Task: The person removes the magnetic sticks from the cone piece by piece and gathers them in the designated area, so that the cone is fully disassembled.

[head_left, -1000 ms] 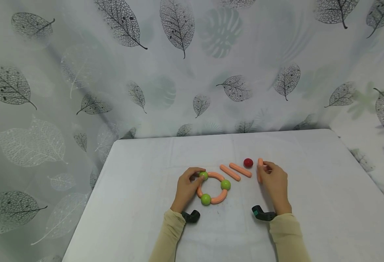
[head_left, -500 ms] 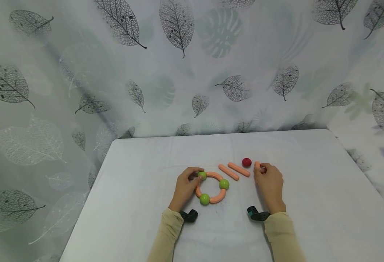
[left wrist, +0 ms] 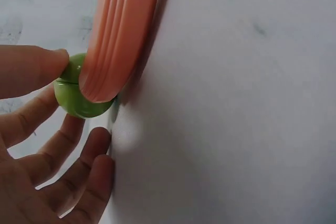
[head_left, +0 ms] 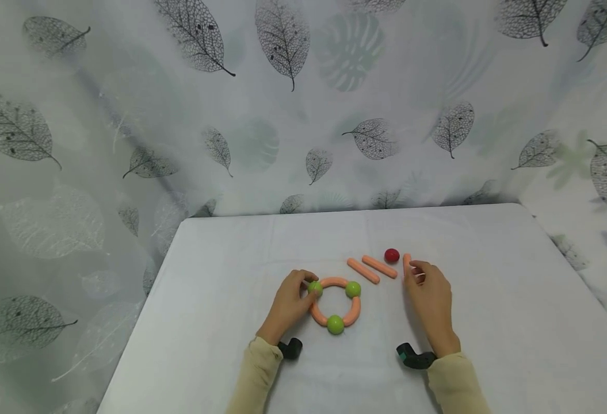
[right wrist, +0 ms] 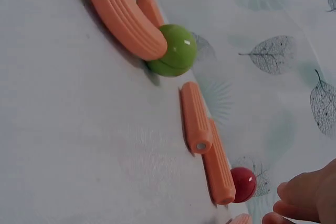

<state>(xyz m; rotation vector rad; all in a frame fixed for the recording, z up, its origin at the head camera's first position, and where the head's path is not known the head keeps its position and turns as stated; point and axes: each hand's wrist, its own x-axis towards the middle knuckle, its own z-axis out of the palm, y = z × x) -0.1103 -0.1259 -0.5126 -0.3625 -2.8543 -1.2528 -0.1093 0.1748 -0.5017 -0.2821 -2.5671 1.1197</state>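
The ring (head_left: 334, 282) of curved sticks (head_left: 355, 311) and green balls (head_left: 335, 325) lies on the desk (head_left: 220, 287); my left hand (head_left: 289, 302) pinches its ten o'clock ball (head_left: 315, 288) with the fingertips; a light hold, I judge, best steadies it without tugging the joints; my right hand (head_left: 431, 293) is beside a straight stick (head_left: 406, 261) at two o'clock; whether it grips that, I cannot tell; my arms (head_left: 255, 371) slant up from seven and five o'clock.

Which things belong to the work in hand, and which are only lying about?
In the work, likely: green balls, left hand pinching one; curved orange pieces between them; orange stick by right hand.
Likely lying about: two other sticks; red ball.
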